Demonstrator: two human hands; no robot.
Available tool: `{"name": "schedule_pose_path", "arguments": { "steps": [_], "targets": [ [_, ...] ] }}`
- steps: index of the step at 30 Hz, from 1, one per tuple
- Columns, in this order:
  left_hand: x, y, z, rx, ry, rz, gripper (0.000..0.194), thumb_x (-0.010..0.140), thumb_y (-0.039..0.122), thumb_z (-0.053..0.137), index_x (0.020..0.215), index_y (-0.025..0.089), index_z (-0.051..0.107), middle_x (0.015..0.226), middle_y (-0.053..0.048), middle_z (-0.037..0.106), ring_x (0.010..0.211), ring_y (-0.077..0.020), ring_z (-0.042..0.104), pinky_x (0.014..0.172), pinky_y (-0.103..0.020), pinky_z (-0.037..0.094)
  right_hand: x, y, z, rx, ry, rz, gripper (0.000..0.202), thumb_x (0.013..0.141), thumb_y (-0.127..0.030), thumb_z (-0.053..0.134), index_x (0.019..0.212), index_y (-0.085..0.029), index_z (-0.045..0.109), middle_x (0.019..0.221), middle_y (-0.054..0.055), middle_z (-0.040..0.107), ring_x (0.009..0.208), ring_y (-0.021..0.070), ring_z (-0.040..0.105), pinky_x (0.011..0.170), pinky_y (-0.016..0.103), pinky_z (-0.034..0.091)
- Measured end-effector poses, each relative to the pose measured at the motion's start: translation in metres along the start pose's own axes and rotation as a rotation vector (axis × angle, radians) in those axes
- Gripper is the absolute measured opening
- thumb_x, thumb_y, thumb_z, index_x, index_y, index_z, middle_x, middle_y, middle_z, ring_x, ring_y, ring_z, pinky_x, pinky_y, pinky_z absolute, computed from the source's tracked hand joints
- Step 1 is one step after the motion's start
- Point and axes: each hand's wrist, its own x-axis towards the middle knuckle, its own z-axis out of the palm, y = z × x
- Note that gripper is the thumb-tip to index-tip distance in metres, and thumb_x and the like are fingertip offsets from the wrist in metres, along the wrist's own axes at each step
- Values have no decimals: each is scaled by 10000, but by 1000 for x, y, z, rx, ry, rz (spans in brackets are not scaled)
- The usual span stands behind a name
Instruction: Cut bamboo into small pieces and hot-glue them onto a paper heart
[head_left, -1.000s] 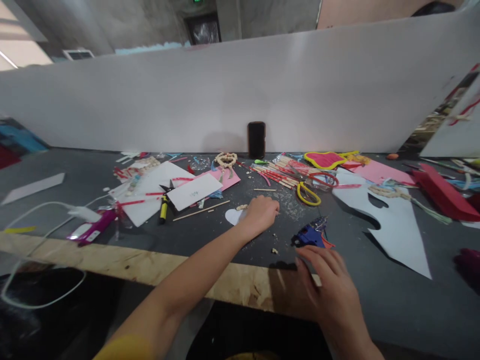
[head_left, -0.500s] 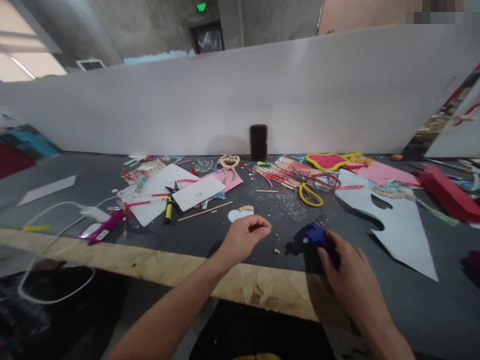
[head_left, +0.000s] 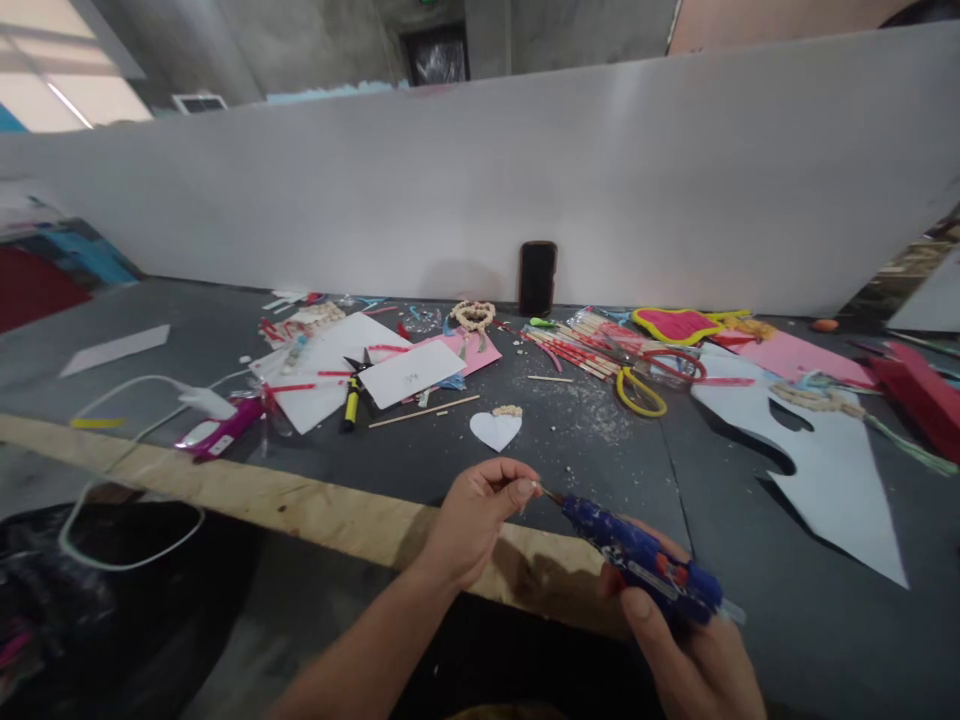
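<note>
My right hand (head_left: 675,620) is wrapped round a blue hot glue gun (head_left: 637,550), its nozzle pointing left. The nozzle tip meets the fingertips of my left hand (head_left: 480,515), which pinch something small and pale, too small to make out. Beyond my left hand, a white paper heart (head_left: 495,433) lies flat on the dark table. A short row of beige bead-like pieces (head_left: 508,411) sits along the heart's upper right lobe.
Behind the heart stands a dark phone (head_left: 538,278) against a white panel (head_left: 375,190). Yellow-handled scissors (head_left: 641,392), cut white paper (head_left: 817,440), pliers (head_left: 351,403), a thin stick (head_left: 424,411) and a purple power strip (head_left: 221,428) lie around. The wooden table edge (head_left: 300,510) runs in front.
My right hand has lifted the glue gun off the table and turned its nozzle to my left fingertips. My left hand has drawn back from the heart, which now shows whole.
</note>
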Motion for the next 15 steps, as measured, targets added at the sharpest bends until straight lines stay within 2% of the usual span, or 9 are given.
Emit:
{"name": "schedule_pose_path", "arguments": {
  "steps": [3,7,15],
  "targets": [
    [-2,-1,-1,-18,8,-3,187,631,258,782,723,131,680,637,3,639,603,-65,509,614,-183,368,0,3,0,-59,-80,-49,302,836,-334,508,1094,-195,577,890,61,689,740,184,667,608,237,533],
    [-2,-1,-2,-36,10,-4,192,623,259,789,719,132,682,631,4,637,605,-69,522,622,-187,376,-3,8,1,-125,-72,-63,291,843,-328,504,1101,-201,551,1014,78,670,820,198,664,587,231,530],
    [-3,-1,-2,-55,-3,-9,191,612,245,796,717,130,686,635,7,644,607,-67,531,633,-185,385,-3,8,3,-143,-59,-69,279,845,-315,496,1092,-201,555,990,72,676,754,193,665,554,234,523]
  ]
}}
